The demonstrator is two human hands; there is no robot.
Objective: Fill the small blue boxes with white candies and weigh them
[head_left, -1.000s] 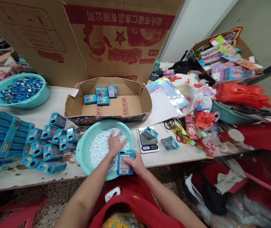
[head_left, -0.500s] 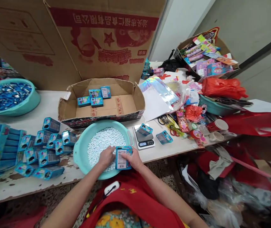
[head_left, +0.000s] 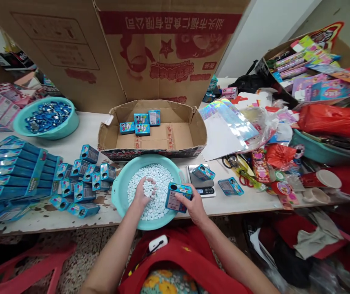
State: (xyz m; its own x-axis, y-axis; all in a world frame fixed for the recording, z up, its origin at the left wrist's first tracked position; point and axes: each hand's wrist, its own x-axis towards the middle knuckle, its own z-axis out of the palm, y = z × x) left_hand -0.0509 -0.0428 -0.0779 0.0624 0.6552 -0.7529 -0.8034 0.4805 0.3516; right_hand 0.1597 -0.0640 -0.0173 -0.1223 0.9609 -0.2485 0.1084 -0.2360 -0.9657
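Note:
My left hand (head_left: 141,197) is cupped, palm up, around a heap of small white candies (head_left: 161,173) just over a turquoise basin (head_left: 119,200) that holds many more of them. In my right hand (head_left: 195,205) is a small blue candy box (head_left: 172,201), tilted over the basin's right side, with my thumb across its printed panel. Whether its top is open I cannot tell. One similar box (head_left: 204,172) lies on a digital scale (head_left: 207,192) to the right, and another box (head_left: 230,186) lies beside the scale.
A shallow cardboard tray (head_left: 187,134) behind the basin contains several blue boxes. More boxes (head_left: 83,191) stand at left, near stacked blue cartons (head_left: 15,171) and a basin of blue foil pieces (head_left: 47,132). Scissors (head_left: 246,179) and assorted packaging lie right. A large carton (head_left: 110,53) rises behind.
My left hand has turned palm up and lifted a handful of candies. My right hand has tilted the box. The view has shifted left, showing more of the table's left side.

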